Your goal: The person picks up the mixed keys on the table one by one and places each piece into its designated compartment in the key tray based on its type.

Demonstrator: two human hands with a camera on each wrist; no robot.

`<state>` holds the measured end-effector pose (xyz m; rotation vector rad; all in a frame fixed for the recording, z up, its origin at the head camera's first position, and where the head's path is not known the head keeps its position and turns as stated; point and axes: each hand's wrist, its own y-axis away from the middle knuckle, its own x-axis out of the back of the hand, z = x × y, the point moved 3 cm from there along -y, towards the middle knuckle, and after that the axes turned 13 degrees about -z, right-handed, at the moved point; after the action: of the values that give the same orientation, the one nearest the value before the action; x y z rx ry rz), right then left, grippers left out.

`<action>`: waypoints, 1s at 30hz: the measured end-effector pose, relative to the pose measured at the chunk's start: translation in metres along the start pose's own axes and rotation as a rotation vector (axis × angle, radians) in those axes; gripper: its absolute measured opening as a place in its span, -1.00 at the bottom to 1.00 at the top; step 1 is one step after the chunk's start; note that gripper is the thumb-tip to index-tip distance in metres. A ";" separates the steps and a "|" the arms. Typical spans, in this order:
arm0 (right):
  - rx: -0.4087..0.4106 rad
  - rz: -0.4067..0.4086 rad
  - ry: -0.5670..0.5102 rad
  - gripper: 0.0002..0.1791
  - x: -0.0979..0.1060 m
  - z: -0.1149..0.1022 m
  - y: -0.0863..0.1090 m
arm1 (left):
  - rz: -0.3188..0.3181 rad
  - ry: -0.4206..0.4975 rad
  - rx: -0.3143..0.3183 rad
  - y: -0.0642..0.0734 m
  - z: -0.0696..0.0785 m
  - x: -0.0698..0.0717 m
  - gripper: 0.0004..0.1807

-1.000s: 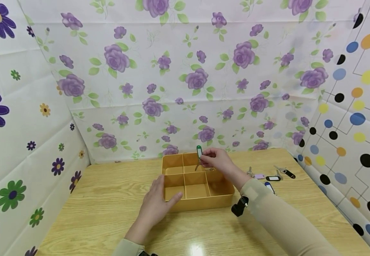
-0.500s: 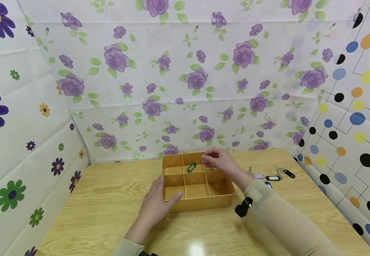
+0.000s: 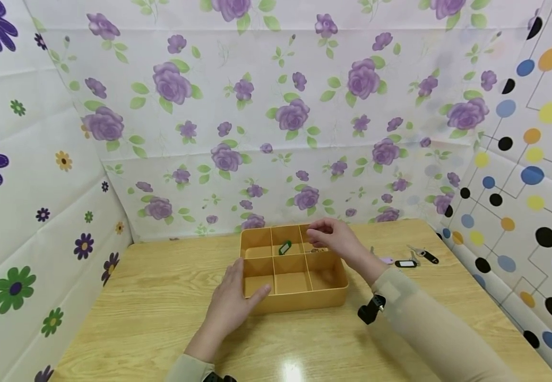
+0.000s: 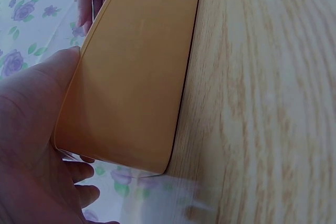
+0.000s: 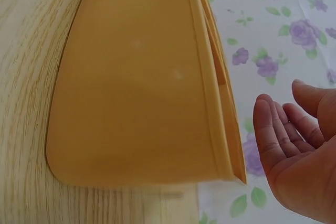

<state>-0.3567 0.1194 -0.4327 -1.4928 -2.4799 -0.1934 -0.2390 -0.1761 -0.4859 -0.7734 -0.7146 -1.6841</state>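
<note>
A yellow-orange box (image 3: 300, 301) with six-way dividers stands on the wooden table. My left hand (image 3: 230, 300) rests against its left end, fingers extended along the side and thumb on the front rim; the left wrist view shows that thumb (image 4: 65, 64) at the rim. A green key tag (image 3: 284, 247) with a white label lies in the back middle compartment. Above the back right compartment hovers my right hand (image 3: 335, 239), fingers loosely bent and holding nothing; in the right wrist view the hand (image 5: 294, 140) is apart from the box. Small metal keys (image 3: 315, 250) show beneath it.
Right of the box lie a lilac key tag (image 3: 387, 260), a black-rimmed tag with a white label (image 3: 406, 263) and a black tag (image 3: 430, 257), with keys. The right forearm (image 3: 419, 313) partly covers this area. Flowered cloth (image 3: 257, 132) hangs behind the table.
My right hand has let go of the green key tag, which dropped into the back middle compartment, and has moved slightly right. The left hand keeps its place on the box.
</note>
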 end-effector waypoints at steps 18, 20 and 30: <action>0.013 0.008 0.050 -0.49 0.029 -0.001 0.023 | 0.005 -0.002 -0.007 0.000 -0.001 0.001 0.27; 0.012 0.013 0.057 -0.49 0.033 -0.001 0.025 | 0.007 -0.003 -0.010 0.000 -0.001 0.001 0.27; -0.051 0.042 0.105 -0.47 0.054 0.001 0.039 | 0.004 0.000 -0.008 0.000 -0.001 0.001 0.28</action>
<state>-0.3468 0.1839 -0.4199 -1.5125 -2.3766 -0.3213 -0.2391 -0.1772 -0.4854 -0.7803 -0.7058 -1.6841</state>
